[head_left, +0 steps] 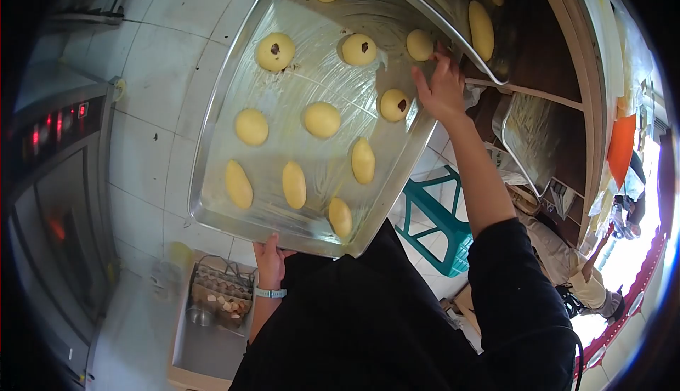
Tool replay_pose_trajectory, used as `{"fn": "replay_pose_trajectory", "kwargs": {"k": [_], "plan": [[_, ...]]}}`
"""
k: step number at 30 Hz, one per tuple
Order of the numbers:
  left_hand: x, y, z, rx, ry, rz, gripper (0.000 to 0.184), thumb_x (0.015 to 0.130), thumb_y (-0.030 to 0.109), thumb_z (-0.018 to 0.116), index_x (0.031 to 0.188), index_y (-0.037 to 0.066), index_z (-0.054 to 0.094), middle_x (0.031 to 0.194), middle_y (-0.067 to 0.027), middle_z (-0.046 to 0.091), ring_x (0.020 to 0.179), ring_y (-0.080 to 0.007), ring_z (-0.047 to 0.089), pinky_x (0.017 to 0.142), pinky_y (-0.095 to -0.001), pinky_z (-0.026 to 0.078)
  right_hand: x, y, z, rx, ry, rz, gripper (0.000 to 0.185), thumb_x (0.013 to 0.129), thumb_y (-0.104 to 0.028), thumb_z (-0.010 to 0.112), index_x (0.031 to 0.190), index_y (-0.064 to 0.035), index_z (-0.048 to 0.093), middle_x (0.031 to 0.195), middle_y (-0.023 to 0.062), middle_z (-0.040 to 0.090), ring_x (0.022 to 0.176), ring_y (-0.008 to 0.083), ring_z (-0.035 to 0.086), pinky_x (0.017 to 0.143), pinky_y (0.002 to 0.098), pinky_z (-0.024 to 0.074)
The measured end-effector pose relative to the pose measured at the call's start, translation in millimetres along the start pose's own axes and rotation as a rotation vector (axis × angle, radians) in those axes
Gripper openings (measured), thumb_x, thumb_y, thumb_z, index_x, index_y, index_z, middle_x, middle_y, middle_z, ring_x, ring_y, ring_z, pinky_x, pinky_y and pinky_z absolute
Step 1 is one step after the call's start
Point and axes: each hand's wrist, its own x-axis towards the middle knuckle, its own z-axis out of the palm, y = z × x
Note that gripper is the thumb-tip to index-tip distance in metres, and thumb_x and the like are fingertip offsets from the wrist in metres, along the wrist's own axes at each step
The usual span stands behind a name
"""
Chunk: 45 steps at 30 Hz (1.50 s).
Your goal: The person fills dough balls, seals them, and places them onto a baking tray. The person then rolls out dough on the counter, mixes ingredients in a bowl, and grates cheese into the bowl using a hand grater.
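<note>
A metal baking tray (294, 93) spans the middle of the view, its greased surface carrying several yellow dough pieces. Some are round balls (322, 120), a few with a dark spot on top; those near the front are long ovals (294, 184). With the thumb over the near rim, my left hand (270, 260) grips the tray from below; a light watch band circles that wrist. My right hand (443, 88) is closed at the right rim, thumb inside, close to a dough ball (419, 44). Some of its fingers are hidden.
A second tray (489, 72) with dough juts from a wooden shelf (552, 72) at upper right, overlapping the held tray's corner. Another tray (520, 136) sits lower there. A green stool (439, 224), an oven (60, 178) with red lights, egg cartons (223, 281) and a person (588, 288) surround me.
</note>
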Motion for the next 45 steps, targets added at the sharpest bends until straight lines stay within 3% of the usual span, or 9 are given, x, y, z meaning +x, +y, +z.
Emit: {"fn": "replay_pose_trajectory", "kwargs": {"k": [5, 15, 21, 23, 30, 32, 36, 38, 45], "plan": [[-8.2, -0.6, 1.3, 0.0, 0.054, 0.002, 0.037, 0.089, 0.009, 0.048, 0.122, 0.005, 0.032, 0.112, -0.0175, 0.053, 0.086, -0.0268, 0.065, 0.058, -0.0368, 0.061, 5.0, -1.0, 8.4, -0.233, 0.015, -0.175, 0.061, 0.087, -0.052, 0.048, 0.12, -0.0029, 0.036, 0.139, 0.0145, 0.036, 0.13, 0.0314, 0.031, 0.103, 0.0519, 0.0238], [-6.3, -0.4, 2.6, -0.007, 0.056, -0.003, 0.037, 0.089, 0.009, 0.049, 0.122, 0.005, 0.032, 0.109, -0.0178, 0.055, 0.086, -0.0258, 0.065, 0.059, -0.0367, 0.061, -8.9, -3.2, 0.6, -0.356, -0.054, -0.193, 0.063, 0.085, -0.058, 0.047, 0.118, -0.0047, 0.041, 0.134, 0.0153, 0.041, 0.128, 0.0296, 0.033, 0.104, 0.052, 0.0199], [-7.6, 4.0, 10.7, -0.024, 0.074, -0.004, 0.036, 0.089, 0.011, 0.049, 0.12, 0.003, 0.033, 0.109, -0.0175, 0.055, 0.085, -0.0253, 0.065, 0.06, -0.0366, 0.061, -2.2, -25.6, -17.6, -0.049, -0.073, -0.003, 0.068, 0.082, -0.056, 0.055, 0.122, -0.0024, 0.041, 0.119, 0.0145, 0.05, 0.12, 0.0311, 0.039, 0.101, 0.0495, 0.0227], [-8.2, 4.4, 10.9, -0.013, 0.081, -0.02, 0.034, 0.089, 0.011, 0.049, 0.118, 0.003, 0.034, 0.108, -0.0172, 0.055, 0.085, -0.0245, 0.065, 0.06, -0.0362, 0.061, 16.0, -42.9, -11.4, 0.183, -0.007, -0.145, 0.069, 0.081, -0.053, 0.058, 0.123, -0.001, 0.039, 0.115, 0.0149, 0.052, 0.119, 0.0314, 0.04, 0.101, 0.0498, 0.0225], [-8.1, 2.6, 10.8, -0.008, 0.124, -0.04, 0.03, 0.09, 0.012, 0.05, 0.115, 0.002, 0.036, 0.104, -0.0163, 0.056, 0.082, -0.0232, 0.065, 0.059, -0.0345, 0.06, 93.9, -123.8, 36.8, 0.19, -0.041, -0.382, 0.074, 0.085, -0.055, 0.049, 0.129, 0.0016, 0.032, 0.121, 0.0154, 0.05, 0.132, 0.0326, 0.026, 0.105, 0.0538, 0.0147], [-8.6, 2.1, 10.0, -0.035, 0.125, -0.033, 0.03, 0.09, 0.012, 0.05, 0.115, 0.002, 0.036, 0.104, -0.0151, 0.056, 0.082, -0.0225, 0.065, 0.059, -0.0337, 0.06, 105.8, -131.1, 50.0, 0.097, -0.018, -0.362, 0.076, 0.087, -0.059, 0.042, 0.131, 0.0018, 0.03, 0.131, 0.0158, 0.045, 0.137, 0.0325, 0.016, 0.107, 0.0563, 0.0084], [-7.1, -2.8, 6.7, -0.044, 0.126, -0.039, 0.029, 0.09, 0.011, 0.05, 0.115, 0.003, 0.037, 0.105, -0.014, 0.056, 0.083, -0.0219, 0.065, 0.058, -0.0333, 0.06, 112.4, -132.5, 62.4, -0.014, 0.062, -0.389, 0.075, 0.087, -0.061, 0.037, 0.13, 0.0001, 0.032, 0.139, 0.0184, 0.035, 0.138, 0.0324, 0.013, 0.108, 0.0583, 0.0053], [-5.0, -7.0, 2.6, -0.029, 0.148, -0.046, 0.031, 0.09, 0.01, 0.05, 0.117, 0.005, 0.035, 0.106, -0.0136, 0.056, 0.085, -0.0215, 0.064, 0.059, -0.0332, 0.06, 109.0, -134.6, 58.8, -0.144, -0.061, -0.441, 0.073, 0.087, -0.062, 0.035, 0.129, -0.0021, 0.036, 0.144, 0.0209, 0.025, 0.139, 0.0326, 0.01, 0.108, 0.059, 0.0024], [-6.3, -3.3, 7.8, -0.111, 0.183, -0.071, 0.037, 0.085, 0.006, 0.057, 0.118, 0.009, 0.04, 0.106, -0.0101, 0.054, 0.087, -0.0223, 0.061, 0.068, -0.0376, 0.057, 92.5, -133.1, 51.0, -0.193, -0.064, -0.477, 0.071, 0.087, -0.064, 0.033, 0.125, -0.0044, 0.043, 0.144, 0.0223, 0.025, 0.139, 0.0332, 0.011, 0.108, 0.0593, 0.0019]]}}
